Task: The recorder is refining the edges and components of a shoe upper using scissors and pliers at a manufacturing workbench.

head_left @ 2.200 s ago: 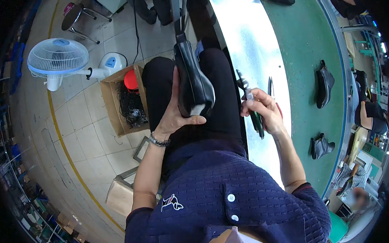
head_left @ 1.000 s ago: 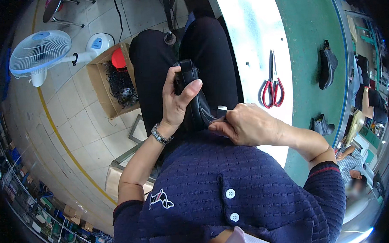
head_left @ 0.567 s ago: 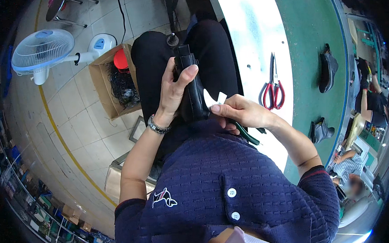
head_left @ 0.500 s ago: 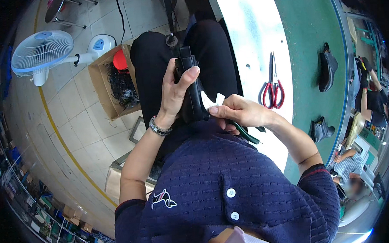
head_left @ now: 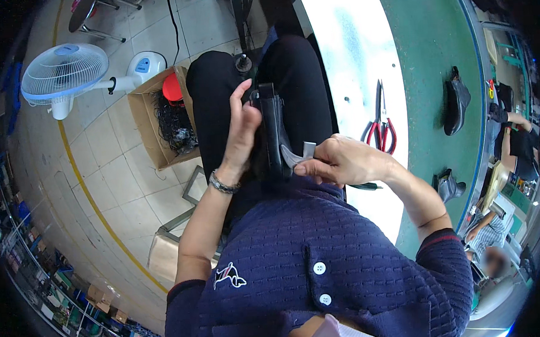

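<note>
A black leather shoe (head_left: pixel 272 129) stands lengthwise between my thighs, close to my shirt. My left hand (head_left: pixel 242 133) is beside its left side, index finger stretched out and thumb apart, slightly blurred. At the shoe's right side, a pale grey curved flap (head_left: pixel 291 157) sticks out towards my right hand (head_left: pixel 348 160). The right fingers are closed near this flap, around a green-handled hand tool (head_left: pixel 367 187); only its handle end shows below the hand, so its kind cannot be told. Red-handled scissors (head_left: pixel 381 127) lie on the white bench to the right.
The white bench (head_left: pixel 361 50) borders a green belt (head_left: pixel 424 35) carrying black shoes (head_left: pixel 456 103). A cardboard box (head_left: pixel 144 123) with dark scraps and a red item stands on the floor left, near a fan (head_left: pixel 67 72). A metal post tip (head_left: pixel 243 63) rises between my knees. Other people are far right.
My left hand has come away from the shoe, its thumb no longer over the top. The right hand has turned and shifted slightly right, hiding more of the green-handled tool.
</note>
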Available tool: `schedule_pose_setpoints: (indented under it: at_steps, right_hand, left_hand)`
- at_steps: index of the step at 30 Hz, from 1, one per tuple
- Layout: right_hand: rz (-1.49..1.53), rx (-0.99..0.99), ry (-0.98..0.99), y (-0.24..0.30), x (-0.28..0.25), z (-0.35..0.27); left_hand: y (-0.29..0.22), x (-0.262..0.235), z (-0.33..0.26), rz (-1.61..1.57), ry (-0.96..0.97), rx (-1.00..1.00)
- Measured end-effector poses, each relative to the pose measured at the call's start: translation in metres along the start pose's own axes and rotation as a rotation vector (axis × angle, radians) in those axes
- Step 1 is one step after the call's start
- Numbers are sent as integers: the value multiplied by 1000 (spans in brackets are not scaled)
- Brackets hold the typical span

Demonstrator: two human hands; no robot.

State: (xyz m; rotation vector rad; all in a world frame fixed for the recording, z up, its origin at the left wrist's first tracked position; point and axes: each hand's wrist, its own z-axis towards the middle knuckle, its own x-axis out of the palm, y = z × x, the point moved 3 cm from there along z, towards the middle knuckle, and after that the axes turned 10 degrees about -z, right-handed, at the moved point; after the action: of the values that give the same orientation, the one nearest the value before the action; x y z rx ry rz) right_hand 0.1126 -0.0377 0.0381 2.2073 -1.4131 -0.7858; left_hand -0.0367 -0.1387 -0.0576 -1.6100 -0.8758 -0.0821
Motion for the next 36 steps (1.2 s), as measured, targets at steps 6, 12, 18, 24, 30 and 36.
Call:
schedule_pose_setpoints:
  at_steps: [6, 12, 18, 24, 30, 36]
  right_hand:
    - [126, -73, -30, -19, 13, -10]
    - [-59, 314, -656, -100, 0, -18]
    - [-417, 544, -1058, -159, -15, 3]
    - [-314, -62, -1053, -112, -11, 10]
    - [63, -508, -1072, -84, 5, 37]
    - [1100, -470, -830, -96, 28, 49]
  left_hand:
    - [38, -14, 25, -408, 68, -589]
    - [43, -4, 28, -290, 107, -517]
    - [5, 36, 38, -48, 224, -326]
    - [-28, 78, 42, -87, 324, -385]
    - [-31, 110, 62, -233, 404, -602]
    - [-83, 169, 67, 2, 359, 46]
